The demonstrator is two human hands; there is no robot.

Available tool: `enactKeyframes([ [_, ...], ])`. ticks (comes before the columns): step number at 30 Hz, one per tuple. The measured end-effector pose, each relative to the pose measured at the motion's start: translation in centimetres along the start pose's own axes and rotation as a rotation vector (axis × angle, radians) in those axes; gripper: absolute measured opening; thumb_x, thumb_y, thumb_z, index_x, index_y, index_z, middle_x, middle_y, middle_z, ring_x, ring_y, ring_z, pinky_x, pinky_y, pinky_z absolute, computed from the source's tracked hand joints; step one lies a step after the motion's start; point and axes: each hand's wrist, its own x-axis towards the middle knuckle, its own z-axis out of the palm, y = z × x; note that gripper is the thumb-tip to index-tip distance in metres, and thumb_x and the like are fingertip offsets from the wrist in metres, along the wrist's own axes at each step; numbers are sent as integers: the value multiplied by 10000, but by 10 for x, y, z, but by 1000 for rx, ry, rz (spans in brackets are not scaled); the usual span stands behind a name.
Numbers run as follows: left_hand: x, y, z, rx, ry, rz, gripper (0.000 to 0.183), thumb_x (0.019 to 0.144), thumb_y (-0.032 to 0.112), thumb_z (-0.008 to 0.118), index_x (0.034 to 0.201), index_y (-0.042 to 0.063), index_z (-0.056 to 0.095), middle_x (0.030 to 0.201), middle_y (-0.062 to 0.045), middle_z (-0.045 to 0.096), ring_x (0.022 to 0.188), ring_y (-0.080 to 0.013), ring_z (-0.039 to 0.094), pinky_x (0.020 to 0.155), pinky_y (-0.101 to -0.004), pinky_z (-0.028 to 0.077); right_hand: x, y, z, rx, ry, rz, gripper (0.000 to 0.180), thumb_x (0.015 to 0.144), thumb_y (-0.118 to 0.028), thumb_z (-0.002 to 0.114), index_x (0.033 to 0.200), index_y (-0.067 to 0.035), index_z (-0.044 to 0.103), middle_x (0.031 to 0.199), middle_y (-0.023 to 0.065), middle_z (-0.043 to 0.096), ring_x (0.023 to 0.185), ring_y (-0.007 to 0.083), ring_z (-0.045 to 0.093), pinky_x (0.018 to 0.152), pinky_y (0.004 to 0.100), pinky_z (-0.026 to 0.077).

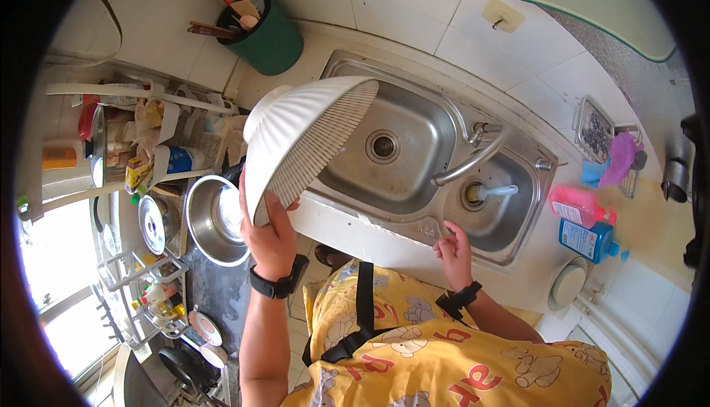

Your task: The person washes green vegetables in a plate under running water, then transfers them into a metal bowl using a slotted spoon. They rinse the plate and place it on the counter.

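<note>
A large white fluted bowl (305,130) is gripped at its lower rim by my left hand (273,234). It tilts on its side, with its dark-striped inside facing right, and overlaps the left part of the double-basin stainless steel sink (417,219). My right hand (456,252) holds nothing; it hovers around the sink's front edge, index finger stretched out and the other fingers loosely bent. Between the basins rises a curved metal faucet (471,160). A brush with a pale blue handle (497,191) lies in the smaller right basin, its bristles over the drain.
Behind the bowl stands a green utensil holder (266,46). Pink (577,205) and blue (585,239) pump bottles are right of the sink, below a wall rack with a purple cloth (621,157). At left, a steel basin (202,224) sits on a dark counter (216,290) beside crowded shelves.
</note>
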Motion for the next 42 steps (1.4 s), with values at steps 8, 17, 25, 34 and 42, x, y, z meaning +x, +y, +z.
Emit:
enactKeyframes([
  [8,-11,-14,-18,219,99,49,420,901,12,546,1305,-105,547,1347,-284,578,1242,-434,576,1036,-444,464,16,-7,-2,20,21,30,396,983,-2,517,1376,-32,472,836,34,585,731,90,566,646,226,466],
  [17,-11,-19,4,-126,363,-3,243,1041,104,479,1140,-110,538,811,-169,699,679,-224,706,597,-309,592,32,-16,-5,-6,5,81,303,980,-15,525,1282,-27,540,807,19,578,696,81,560,627,219,458],
  [25,-19,-35,9,-149,364,-136,237,1037,108,475,1107,-95,575,814,-155,713,693,-230,714,639,-326,569,36,-11,-3,71,6,82,258,992,-27,528,1248,-26,559,817,19,594,687,72,548,616,211,451],
  [34,-6,13,19,-729,689,-560,264,1017,106,529,1174,-103,571,928,-166,711,799,-235,705,685,-341,549,31,-10,-10,44,34,44,244,1002,-40,527,1244,-27,555,799,20,595,679,70,541,612,209,444],
  [42,-7,10,-4,-99,334,0,470,1032,307,491,1424,54,434,1348,-161,548,1162,-286,604,980,-438,520,28,-16,-12,52,27,15,259,1005,-53,529,1262,-29,544,802,18,596,688,67,538,621,213,443],
])
